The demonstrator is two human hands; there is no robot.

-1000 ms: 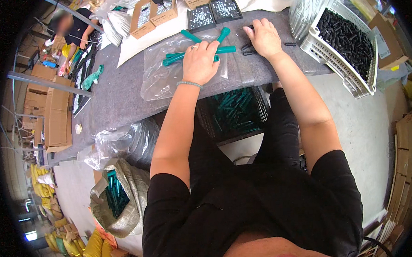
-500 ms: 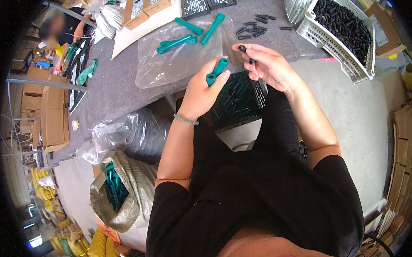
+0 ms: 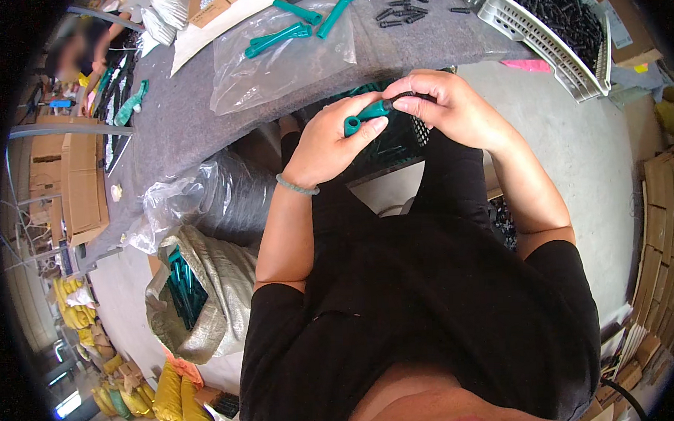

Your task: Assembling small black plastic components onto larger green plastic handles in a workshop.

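Note:
My left hand (image 3: 325, 147) is closed around two green hollow tubes (image 3: 375, 110), their open ends poking out past the thumb. Opposite it, my right hand (image 3: 459, 113) pinches a small black ribbed plastic piece (image 3: 409, 97). The black piece meets the end of one tube; fingers hide how far it is in. Beyond my hands, several more green tubes (image 3: 335, 16) lie on a clear plastic bag (image 3: 234, 83) on the table. To their right is a loose group of black pieces (image 3: 411, 13).
A white crate (image 3: 529, 42) of black pieces stands at the far right of the grey-covered table (image 3: 176, 135). Under the table edge, a dark crate (image 3: 424, 131) holds green tubes. A woven sack (image 3: 220, 291) of green tubes sits lower left. Another person (image 3: 82, 56) works far left.
My right hand has moved down toward my left, bringing the black piece to the end of a green tube. The view has shifted, so the table things sit higher.

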